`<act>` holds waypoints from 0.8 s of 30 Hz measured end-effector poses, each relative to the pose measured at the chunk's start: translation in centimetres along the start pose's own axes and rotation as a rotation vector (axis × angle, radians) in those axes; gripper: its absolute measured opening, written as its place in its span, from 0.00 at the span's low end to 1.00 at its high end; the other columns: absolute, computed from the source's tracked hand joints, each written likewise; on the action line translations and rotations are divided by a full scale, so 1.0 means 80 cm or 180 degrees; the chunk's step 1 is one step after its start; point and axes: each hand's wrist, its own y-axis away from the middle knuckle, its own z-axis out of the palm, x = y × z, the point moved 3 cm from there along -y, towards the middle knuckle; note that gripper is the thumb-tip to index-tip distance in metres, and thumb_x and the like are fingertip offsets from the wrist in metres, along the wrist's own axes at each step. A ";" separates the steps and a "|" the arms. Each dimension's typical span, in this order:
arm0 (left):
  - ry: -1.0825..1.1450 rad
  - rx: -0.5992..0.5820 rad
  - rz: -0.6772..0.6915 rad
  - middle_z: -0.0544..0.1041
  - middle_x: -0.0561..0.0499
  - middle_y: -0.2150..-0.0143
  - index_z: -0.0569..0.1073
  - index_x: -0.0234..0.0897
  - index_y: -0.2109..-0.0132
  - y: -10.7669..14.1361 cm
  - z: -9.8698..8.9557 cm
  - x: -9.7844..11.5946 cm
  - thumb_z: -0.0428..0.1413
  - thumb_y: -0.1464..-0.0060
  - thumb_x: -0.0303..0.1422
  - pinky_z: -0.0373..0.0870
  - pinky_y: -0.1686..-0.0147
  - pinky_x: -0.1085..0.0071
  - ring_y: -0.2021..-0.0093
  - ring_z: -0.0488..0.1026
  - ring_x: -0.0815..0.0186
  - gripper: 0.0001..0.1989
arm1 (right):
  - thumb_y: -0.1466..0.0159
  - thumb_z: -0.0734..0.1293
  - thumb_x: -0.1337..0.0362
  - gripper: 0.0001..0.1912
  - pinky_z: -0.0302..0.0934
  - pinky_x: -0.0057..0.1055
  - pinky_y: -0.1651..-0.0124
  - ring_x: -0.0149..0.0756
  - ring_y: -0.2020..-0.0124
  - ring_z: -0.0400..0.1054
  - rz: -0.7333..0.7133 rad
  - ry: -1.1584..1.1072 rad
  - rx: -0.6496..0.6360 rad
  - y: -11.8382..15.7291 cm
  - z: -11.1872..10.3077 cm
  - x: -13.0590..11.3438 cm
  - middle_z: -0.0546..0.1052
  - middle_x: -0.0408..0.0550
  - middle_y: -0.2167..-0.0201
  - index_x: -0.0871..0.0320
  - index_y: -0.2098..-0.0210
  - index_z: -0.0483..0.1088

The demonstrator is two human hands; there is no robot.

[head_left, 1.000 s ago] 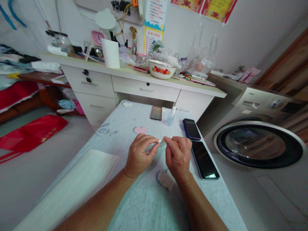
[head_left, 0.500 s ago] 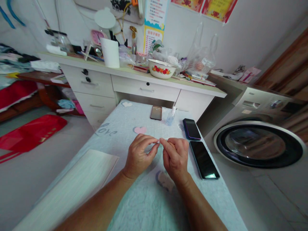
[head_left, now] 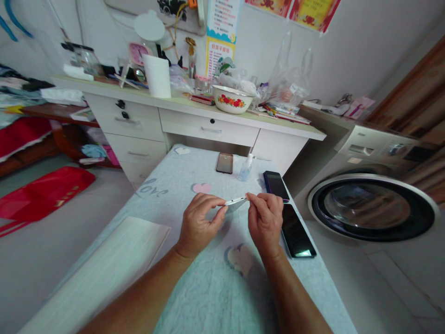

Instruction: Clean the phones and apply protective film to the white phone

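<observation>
A thin white phone-like device [head_left: 236,202] is held edge-on above the cloth-covered table [head_left: 194,297]. My left hand [head_left: 201,222] pinches its left end between thumb and fingers. At its right end, my right hand [head_left: 264,221] has its fingertips closed on the corner, the other fingers curled in. Beyond the hands lie a small phone or case [head_left: 225,163] and a clear spray bottle [head_left: 246,168]. Two dark phones, one farther [head_left: 276,185] and one nearer [head_left: 298,232], rest to the right of my right hand.
A pale board [head_left: 100,273] lies on the table's left side. Behind stands a white desk [head_left: 208,127] with a flowered bowl [head_left: 232,99], a paper roll [head_left: 157,76] and plastic bags. A washing machine [head_left: 368,185] is at the right, a red bag [head_left: 52,190] on the floor.
My right hand has moved right, away from my left hand, and more of the white device now shows between them. My left hand has barely moved.
</observation>
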 end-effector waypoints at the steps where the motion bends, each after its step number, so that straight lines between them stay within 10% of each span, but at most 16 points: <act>1: -0.0013 0.0018 -0.0012 0.76 0.51 0.67 0.74 0.37 0.63 0.000 0.000 -0.001 0.57 0.48 0.25 0.69 0.61 0.67 0.65 0.71 0.67 0.05 | 0.38 0.62 0.73 0.15 0.57 0.39 0.57 0.37 0.63 0.62 0.0069 -0.0064 -0.0004 0.000 0.001 0.002 0.71 0.47 0.66 0.51 0.56 0.74; 11: -0.0149 0.0039 -0.0062 0.75 0.52 0.68 0.73 0.37 0.63 -0.001 -0.004 -0.004 0.57 0.48 0.26 0.68 0.62 0.68 0.67 0.70 0.67 0.04 | 0.35 0.63 0.64 0.11 0.63 0.34 0.56 0.35 0.59 0.68 0.1353 -0.1772 -0.0257 0.002 0.012 0.001 0.74 0.49 0.63 0.56 0.58 0.75; 24: -0.0239 0.0090 -0.0157 0.75 0.53 0.67 0.72 0.38 0.63 -0.001 -0.005 -0.010 0.57 0.48 0.27 0.68 0.61 0.68 0.66 0.70 0.67 0.04 | 0.36 0.63 0.63 0.10 0.62 0.32 0.57 0.34 0.62 0.68 0.1538 -0.1673 -0.0432 0.023 0.040 0.012 0.73 0.47 0.66 0.58 0.60 0.75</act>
